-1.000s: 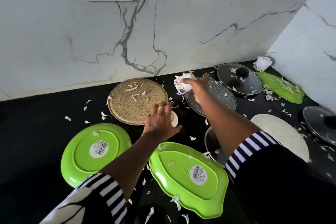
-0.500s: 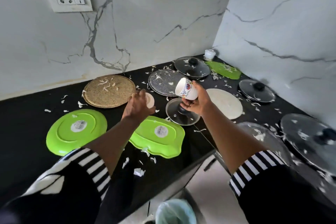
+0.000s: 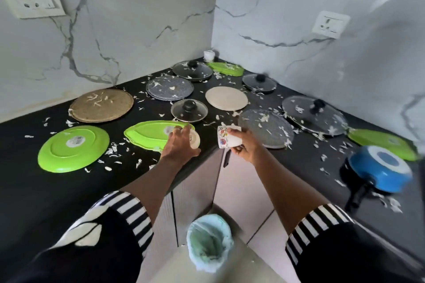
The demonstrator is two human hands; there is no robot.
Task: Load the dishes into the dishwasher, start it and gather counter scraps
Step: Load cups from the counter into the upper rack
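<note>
Above the black stone counter point(image 3: 27, 190) littered with white scraps point(image 3: 113, 147), the left hand point(image 3: 180, 146) curls its fingers round a small cream cup point(image 3: 195, 142) just beside an upturned green oblong plastic tray point(image 3: 147, 133), while the right hand point(image 3: 245, 147) grips a white flower-printed ceramic cup point(image 3: 226, 140) tipped on its side.

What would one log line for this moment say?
left hand: holds white cup | right hand: holds floral cup | scraps: strewn on black counter | lined bin: on floor
</note>
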